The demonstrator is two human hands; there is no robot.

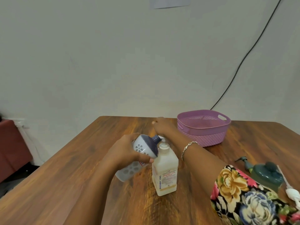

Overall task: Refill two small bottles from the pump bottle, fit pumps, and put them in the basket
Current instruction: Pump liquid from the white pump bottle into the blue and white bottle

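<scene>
Near purple basket [204,135], pump bottle [165,172] (upright)

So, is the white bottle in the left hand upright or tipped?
Tipped. The left hand grips the white bottle at a slant, its dark neck angled up toward the pump bottle nozzle.

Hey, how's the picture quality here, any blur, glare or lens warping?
Head view: the light is soft and even, with only faint shadows beside the pump bottle. There is a mild sheen on the table near its far edge. That edge bows slightly from the wide lens. The white bottle in the left hand looks slightly soft.
</scene>
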